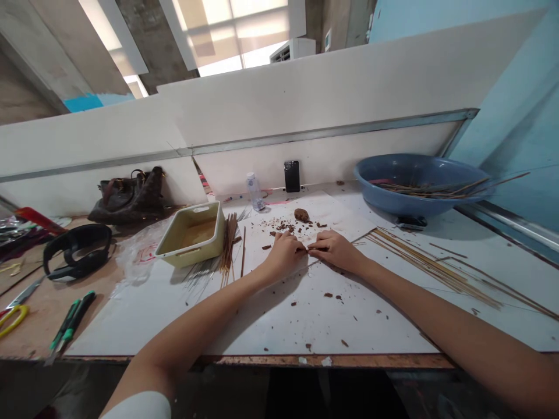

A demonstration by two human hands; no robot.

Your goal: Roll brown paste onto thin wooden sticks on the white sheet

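Observation:
My left hand (285, 251) and my right hand (335, 249) rest together on the white board (279, 314), fingertips meeting and curled around a thin brown-coated stick (308, 249) that is mostly hidden between them. A brown lump of clay (301, 215) lies just beyond my hands, with crumbs scattered around it. A bundle of coated sticks (229, 244) lies to the left beside a yellow tray (192, 234). Bare bamboo sticks (437, 265) fan out to the right.
A blue basin (384, 186) holding sticks stands at the back right. A small water bottle (254, 192) and a dark phone (292, 176) stand by the partition. At left lie a brown bag (131, 196), black headphones (78, 250), green-handled cutters (70, 326) and yellow scissors (13, 317).

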